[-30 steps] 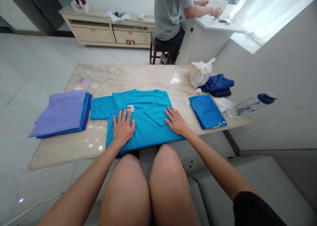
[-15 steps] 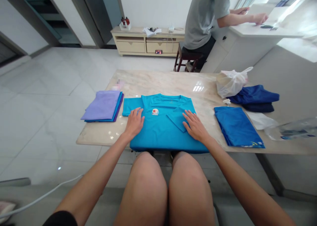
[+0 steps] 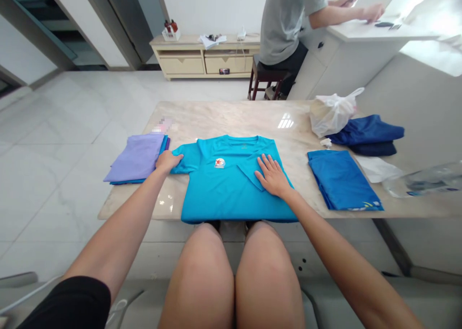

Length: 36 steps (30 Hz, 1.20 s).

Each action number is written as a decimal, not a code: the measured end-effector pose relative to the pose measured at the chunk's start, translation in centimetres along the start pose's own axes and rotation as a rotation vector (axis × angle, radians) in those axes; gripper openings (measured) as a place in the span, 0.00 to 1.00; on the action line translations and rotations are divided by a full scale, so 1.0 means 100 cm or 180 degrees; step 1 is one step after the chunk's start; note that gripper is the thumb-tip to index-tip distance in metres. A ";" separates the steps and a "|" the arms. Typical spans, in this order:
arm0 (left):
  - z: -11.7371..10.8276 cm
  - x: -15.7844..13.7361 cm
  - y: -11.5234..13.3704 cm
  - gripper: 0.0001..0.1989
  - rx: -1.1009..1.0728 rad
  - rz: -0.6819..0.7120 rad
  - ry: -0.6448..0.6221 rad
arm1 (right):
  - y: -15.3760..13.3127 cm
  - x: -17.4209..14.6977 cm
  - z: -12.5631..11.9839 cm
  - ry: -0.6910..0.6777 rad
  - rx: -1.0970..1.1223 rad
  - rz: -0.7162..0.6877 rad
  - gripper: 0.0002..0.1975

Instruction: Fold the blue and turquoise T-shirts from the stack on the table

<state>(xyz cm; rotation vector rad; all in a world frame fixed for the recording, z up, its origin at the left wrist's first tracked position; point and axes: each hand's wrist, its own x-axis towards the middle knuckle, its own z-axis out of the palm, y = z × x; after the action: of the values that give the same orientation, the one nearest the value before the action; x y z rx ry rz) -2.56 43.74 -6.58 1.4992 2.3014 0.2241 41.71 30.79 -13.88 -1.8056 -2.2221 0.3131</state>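
A turquoise T-shirt [image 3: 224, 194] with a small red-and-white emblem lies spread on the table in front of my knees, its lower edge at the table's front edge. At its left, my left hand [image 3: 169, 160] pinches the end of the sleeve that sticks out to that side. The other sleeve is folded inward across the shirt's front. Flat over that folded sleeve rests my right hand [image 3: 272, 176], fingers spread. Just beyond my left hand sits a stack of folded clothes with a lavender piece [image 3: 135, 156] on top.
On the marble-look table [image 3: 216, 115], a folded blue garment [image 3: 342, 180] lies to the right, with dark blue clothes [image 3: 371, 134], a white plastic bag [image 3: 332, 112] and a clear plastic bottle [image 3: 426, 180] near it. Behind, a person in a grey shirt [image 3: 283, 26] sits at a white counter.
My left hand has moved left from the shirt's chest to the sleeve end and closed on it; the sleeve is now bunched slightly. My right hand stays on the folded sleeve. The view has shifted slightly.
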 end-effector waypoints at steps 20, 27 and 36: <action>-0.027 -0.047 0.000 0.28 -0.2524 -0.0386 0.0489 | 0.079 -0.047 -0.008 0.1490 0.0089 0.0527 0.26; -0.034 -0.057 0.011 0.21 -0.0657 0.1132 0.1114 | 0.077 -0.040 -0.001 0.1588 0.0109 0.0538 0.24; -0.004 -0.117 0.088 0.27 -0.0325 0.2421 0.0252 | 0.076 -0.044 -0.004 0.1574 0.0161 0.0529 0.24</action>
<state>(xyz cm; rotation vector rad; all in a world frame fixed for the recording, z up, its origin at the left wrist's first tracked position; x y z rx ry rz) 8.89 36.86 -0.54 2.2674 1.6291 0.5955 49.73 28.08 -16.31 -1.8043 -1.7173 -0.0472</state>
